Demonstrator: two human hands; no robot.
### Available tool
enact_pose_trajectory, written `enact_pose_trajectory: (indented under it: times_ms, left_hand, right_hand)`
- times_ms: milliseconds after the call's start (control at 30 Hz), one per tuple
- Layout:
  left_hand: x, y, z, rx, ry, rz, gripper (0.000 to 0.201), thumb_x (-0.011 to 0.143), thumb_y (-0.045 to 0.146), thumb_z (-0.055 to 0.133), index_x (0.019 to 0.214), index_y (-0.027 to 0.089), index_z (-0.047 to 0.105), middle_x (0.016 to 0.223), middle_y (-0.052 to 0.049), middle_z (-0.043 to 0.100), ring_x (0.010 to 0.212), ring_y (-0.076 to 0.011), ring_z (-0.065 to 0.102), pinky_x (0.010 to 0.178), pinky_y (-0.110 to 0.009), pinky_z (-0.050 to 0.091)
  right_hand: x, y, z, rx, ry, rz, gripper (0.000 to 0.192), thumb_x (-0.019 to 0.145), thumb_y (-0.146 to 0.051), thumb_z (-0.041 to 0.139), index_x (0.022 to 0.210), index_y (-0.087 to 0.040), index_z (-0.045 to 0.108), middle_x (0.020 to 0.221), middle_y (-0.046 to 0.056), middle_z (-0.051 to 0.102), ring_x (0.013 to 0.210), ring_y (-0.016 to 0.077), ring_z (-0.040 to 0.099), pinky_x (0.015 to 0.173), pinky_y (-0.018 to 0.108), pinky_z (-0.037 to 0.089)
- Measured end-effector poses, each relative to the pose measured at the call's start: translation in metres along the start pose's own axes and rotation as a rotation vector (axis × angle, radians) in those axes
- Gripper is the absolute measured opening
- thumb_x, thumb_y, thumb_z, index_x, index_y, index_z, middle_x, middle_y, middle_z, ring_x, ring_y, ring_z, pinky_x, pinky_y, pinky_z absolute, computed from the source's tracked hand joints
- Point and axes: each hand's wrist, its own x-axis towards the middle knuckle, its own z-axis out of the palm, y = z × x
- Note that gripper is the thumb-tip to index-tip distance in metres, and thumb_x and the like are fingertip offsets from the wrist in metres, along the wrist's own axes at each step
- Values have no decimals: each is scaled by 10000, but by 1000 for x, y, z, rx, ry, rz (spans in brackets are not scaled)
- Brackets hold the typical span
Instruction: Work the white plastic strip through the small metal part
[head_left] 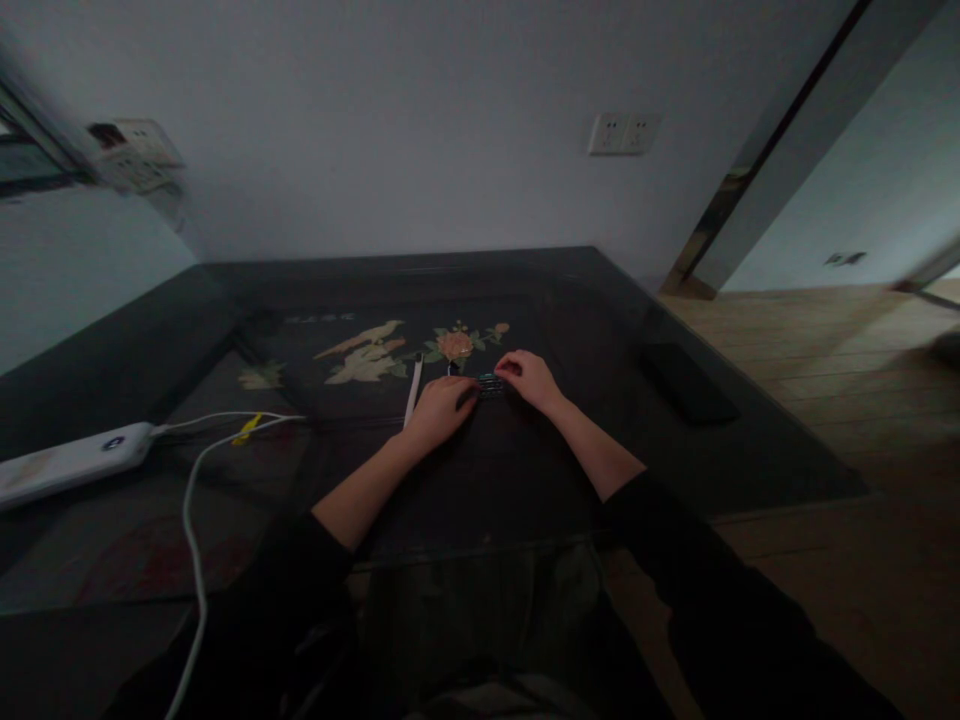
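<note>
On the dark table (480, 470) lies a small, dark, shiny piece with rows of stripes (490, 384), between my two hands. My left hand (442, 402) rests on the table with its fingers closed at the piece's left edge, holding it down. At its right end my right hand (529, 378) is closed in a pinch; whatever is between those fingertips is too small to make out. A thin white strip with a dark tip (413, 388) lies just left of my left hand. A small dark object (452, 369) shows right behind my left fingers.
A white power strip (75, 462) with a white cable (193, 530) and yellow tag (247, 429) lies at the left. A flat black object (686, 384) is on the right side. Flower and bird pictures (367, 360) decorate the tabletop, which meets a wall (390, 150) at the back.
</note>
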Motion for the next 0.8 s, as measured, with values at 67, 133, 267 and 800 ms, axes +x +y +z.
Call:
enact_pose_trajectory:
  times_ms: [67,133,267,800]
  left_hand:
    - [0,1,-1,3,6,8,231,898,192,558,1105,192,660,1168,-72,703,1109,-234,626,1010,-405,463]
    - [-1,2,-3,12,10,8,231,892,186,561,1101,194,659,1157,-68,703,1104,-238,621,1002,-402,464]
    - [-1,3,-4,34,13,-5,212,891,193,564,1076,191,666,1172,-74,685,1104,-247,608,988,-402,465]
    - [18,6,-7,3,70,-56,186,873,156,563,993,184,702,1046,-74,697,1032,-227,618,947,-361,471]
  right_hand:
    - [0,-1,-2,0,-7,-1,34,825,-181,683,803,-177,709,743,19,586,721,163,537,706,285,402]
    - [-1,-3,-3,-3,-8,-1,19,814,-170,693,804,-172,709,742,18,581,724,162,535,705,285,400]
    - [-3,-8,-6,-1,-9,-17,32,801,-143,699,801,-175,704,749,12,572,731,158,533,702,279,397]
    - [-5,-8,-9,34,-59,-80,147,764,-195,774,903,-193,725,879,46,632,865,194,585,759,307,450]
